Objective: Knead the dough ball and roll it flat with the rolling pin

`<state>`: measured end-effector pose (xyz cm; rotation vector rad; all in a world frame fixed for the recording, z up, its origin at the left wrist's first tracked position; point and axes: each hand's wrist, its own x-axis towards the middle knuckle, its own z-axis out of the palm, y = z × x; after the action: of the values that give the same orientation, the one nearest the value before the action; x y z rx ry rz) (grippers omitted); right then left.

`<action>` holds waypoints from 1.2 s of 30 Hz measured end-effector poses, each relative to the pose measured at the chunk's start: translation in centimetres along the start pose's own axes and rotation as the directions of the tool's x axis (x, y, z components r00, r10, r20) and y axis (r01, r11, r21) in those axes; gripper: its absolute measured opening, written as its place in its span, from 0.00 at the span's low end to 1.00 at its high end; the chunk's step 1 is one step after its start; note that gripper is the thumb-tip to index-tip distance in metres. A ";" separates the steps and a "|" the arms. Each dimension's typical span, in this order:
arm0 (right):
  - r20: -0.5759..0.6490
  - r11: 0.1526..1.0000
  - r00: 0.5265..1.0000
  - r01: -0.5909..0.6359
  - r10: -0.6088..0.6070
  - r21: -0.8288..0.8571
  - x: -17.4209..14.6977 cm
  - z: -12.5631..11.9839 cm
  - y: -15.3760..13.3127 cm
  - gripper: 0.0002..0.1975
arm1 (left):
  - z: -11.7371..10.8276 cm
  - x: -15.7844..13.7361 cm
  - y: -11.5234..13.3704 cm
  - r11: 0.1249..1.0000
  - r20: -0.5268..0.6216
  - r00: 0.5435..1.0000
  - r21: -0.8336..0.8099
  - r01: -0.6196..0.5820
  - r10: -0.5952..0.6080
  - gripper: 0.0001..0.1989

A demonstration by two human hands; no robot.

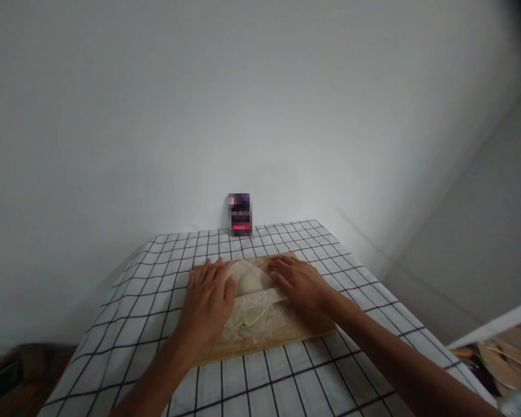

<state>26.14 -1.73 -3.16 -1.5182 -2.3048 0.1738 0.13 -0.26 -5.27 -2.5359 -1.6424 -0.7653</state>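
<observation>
A pale sheet of dough lies on a wooden board. Across its middle runs a rolled ridge of dough, with a loose flap in front; whether a rolling pin is inside it, I cannot tell. My left hand presses palm down at the ridge's left end, fingers stretched forward and apart. At the right end, my right hand rests over the dough and board, fingers extended and slightly bent. What lies beneath both palms is hidden. White flour dusts the board's front part.
A black-and-white checked cloth covers the table. At its far edge a dark, blurred-out upright object leans near the white wall. Low at the right are a round wooden piece and other items; a dark box-like shape sits low left.
</observation>
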 end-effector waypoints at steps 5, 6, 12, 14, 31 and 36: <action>-0.044 0.998 0.999 -0.012 0.009 -0.058 -3.3 0.7 -1.2 0.21 | -0.5 -1.8 1.3 0.998 -0.035 0.998 0.036 -0.045 0.046 0.24; -0.055 0.998 0.998 -0.019 0.016 -0.064 -3.8 0.8 -1.5 0.21 | -0.4 -2.3 1.4 0.997 -0.049 0.997 0.047 -0.057 0.060 0.25; -0.019 0.997 1.000 0.012 -0.013 -0.073 -2.8 0.2 -1.6 0.21 | 0.5 -2.8 0.9 0.996 -0.029 0.998 0.080 -0.047 0.049 0.25; 0.027 0.998 1.000 0.017 -0.015 -0.058 -1.1 -0.2 -1.1 0.22 | 0.5 -2.2 0.7 0.997 -0.010 1.000 0.080 -0.019 0.020 0.24; -0.107 1.000 0.994 -0.014 0.011 -0.022 -5.8 0.8 -2.6 0.21 | -0.3 -4.6 2.2 0.988 -0.121 0.985 0.107 -0.111 0.124 0.27; -0.147 0.998 0.989 -0.033 0.026 -0.045 -6.1 0.9 -2.8 0.15 | -0.2 -5.1 2.2 0.987 -0.120 0.987 0.132 -0.088 0.104 0.26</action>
<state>25.50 -8.39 -4.58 -1.5343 -2.1867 0.0146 0.32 -5.62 -6.69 -2.4065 -1.4690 -0.7709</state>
